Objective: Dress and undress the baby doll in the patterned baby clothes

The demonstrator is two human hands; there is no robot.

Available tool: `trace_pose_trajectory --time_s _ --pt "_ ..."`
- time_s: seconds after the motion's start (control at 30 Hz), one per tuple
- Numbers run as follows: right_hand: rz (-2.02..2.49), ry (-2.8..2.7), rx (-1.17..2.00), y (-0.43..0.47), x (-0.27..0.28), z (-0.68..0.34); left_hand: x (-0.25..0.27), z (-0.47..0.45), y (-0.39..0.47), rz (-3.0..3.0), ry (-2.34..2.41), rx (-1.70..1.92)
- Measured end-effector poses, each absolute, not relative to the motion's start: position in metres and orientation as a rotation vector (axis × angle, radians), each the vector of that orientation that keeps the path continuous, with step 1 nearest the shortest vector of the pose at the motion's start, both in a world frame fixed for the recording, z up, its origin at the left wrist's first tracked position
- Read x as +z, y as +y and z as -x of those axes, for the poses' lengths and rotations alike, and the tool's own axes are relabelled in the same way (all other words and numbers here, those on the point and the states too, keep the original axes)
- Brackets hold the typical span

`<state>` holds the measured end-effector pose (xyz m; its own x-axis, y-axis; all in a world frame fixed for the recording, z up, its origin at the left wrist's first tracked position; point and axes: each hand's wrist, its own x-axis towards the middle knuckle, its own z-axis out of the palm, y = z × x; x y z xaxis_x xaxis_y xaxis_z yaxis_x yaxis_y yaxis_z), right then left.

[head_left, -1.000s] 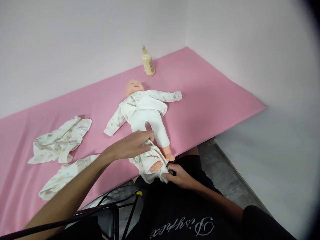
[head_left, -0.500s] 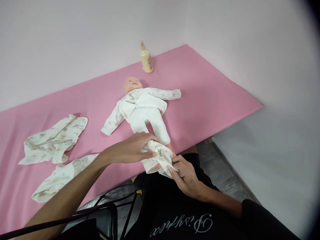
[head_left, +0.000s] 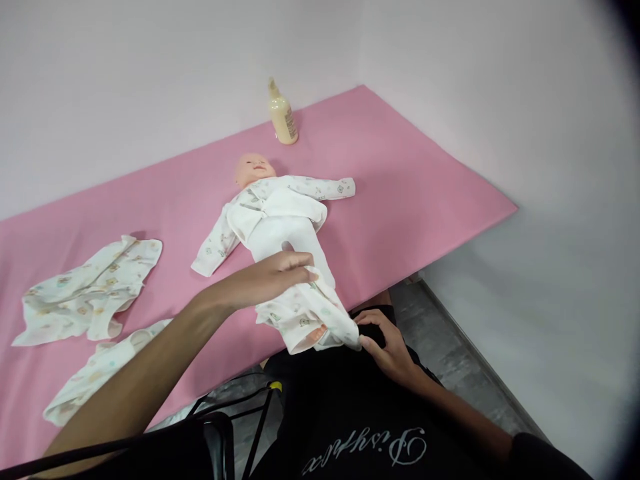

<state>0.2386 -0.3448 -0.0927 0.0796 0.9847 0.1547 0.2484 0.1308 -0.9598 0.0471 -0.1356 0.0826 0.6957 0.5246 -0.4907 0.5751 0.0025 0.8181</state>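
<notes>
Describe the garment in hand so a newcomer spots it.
On the pink table lies a doll. Around its lower legs sits a patterned white garment. Unlike two similar pieces at left, it is gripped by the left hand, a doll foot showing inside.

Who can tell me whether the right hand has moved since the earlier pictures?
Yes. Judged against the table, the right hand has moved rightward, closer to the table's right-hand corner.
</notes>
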Motion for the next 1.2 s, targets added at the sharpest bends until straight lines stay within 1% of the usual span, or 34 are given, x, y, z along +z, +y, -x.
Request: trace_pose_trajectory --time_s 0.13,0.27,0.33,0.53,0.63,0.7,0.83,0.9,0.93,1.0,1.1,1.2 --pt "1.490 -1.339 1.216 -0.338 -0.108 -0.240 0.074 -0.035 -0.140 -1.154 0.910 0.189" --pt "1.330 -1.342 1.582 -0.331 -0.099 -0.240 0.061 -0.029 -0.147 -0.945 0.871 0.342" --pt "1.327 -1.360 1.618 -0.330 -0.086 -0.247 0.057 -0.026 -0.148 -0.888 0.876 0.405" --pt "1.542 -1.307 1.133 -0.322 -0.034 -0.289 0.050 -0.023 -0.150 -0.750 0.853 0.471" --pt "1.594 -1.366 1.022 -0.316 -0.016 -0.303 0.048 -0.026 -0.153 -0.773 0.847 0.489" --pt "1.637 -1.468 0.931 -0.316 -0.013 -0.302 0.046 -0.027 -0.154 -0.778 0.860 0.504" --pt "1.604 -1.730 0.637 -0.325 -0.020 -0.275 0.038 -0.030 -0.155 -0.676 0.862 0.538" --pt "1.524 -1.806 0.615 -0.329 -0.024 -0.257 0.035 -0.031 -0.155 -0.621 0.854 0.563" --pt "1.490 -1.805 0.657 -0.329 -0.026 -0.250 0.034 -0.031 -0.154 -0.607 0.852 0.567" --pt "1.448 -1.679 0.845 -0.328 -0.026 -0.243 0.033 -0.031 -0.154 -0.605 0.852 0.559" --pt "1.384 -1.237 1.264 -0.322 -0.022 -0.250 0.033 -0.029 -0.152 -0.616 0.835 0.555" --pt "1.316 -0.774 1.500 -0.315 -0.015 -0.267 0.034 -0.030 -0.149 -0.610 0.807 0.588"
